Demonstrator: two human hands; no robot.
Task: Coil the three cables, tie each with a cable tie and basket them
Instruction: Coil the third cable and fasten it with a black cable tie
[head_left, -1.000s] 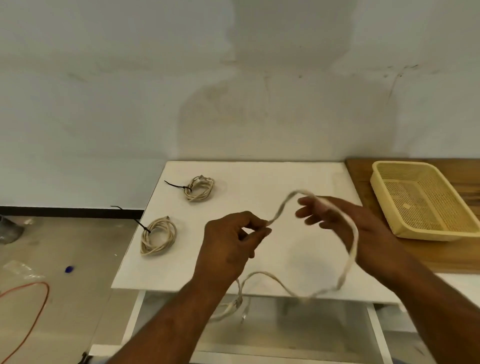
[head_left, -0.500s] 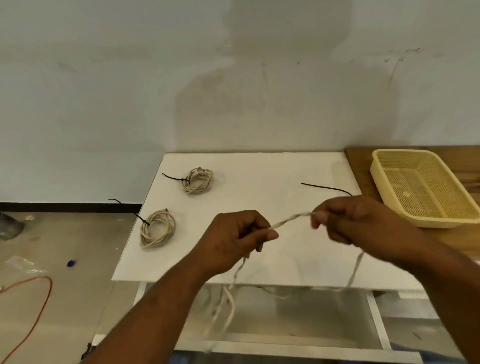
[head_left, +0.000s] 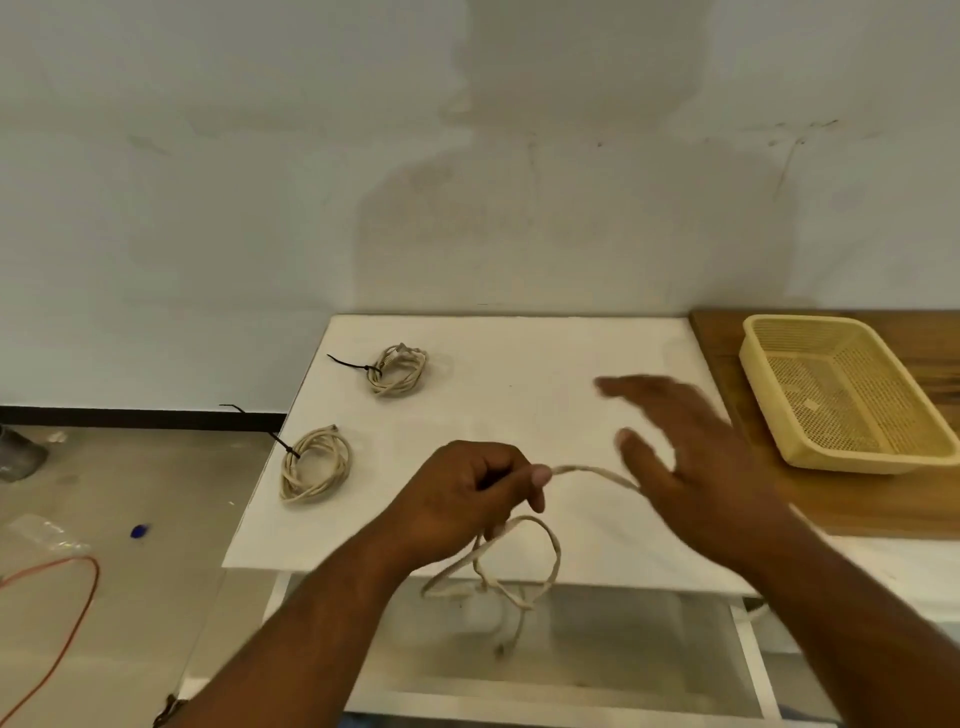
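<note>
One limp beige cable looped, left hand pinching; right hand splayed, released.

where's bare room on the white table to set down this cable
Bare: the back middle of the white table, between the far coil and the right hand. Crowded: the left edge with the near coil, the front with the left hand and loose cable.

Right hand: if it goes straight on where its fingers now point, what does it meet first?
Probably nothing nearby. The open right hand points away and leftward over bare white table, passing right of the far tied coil; the wall would come first, though depth is unclear.
</note>
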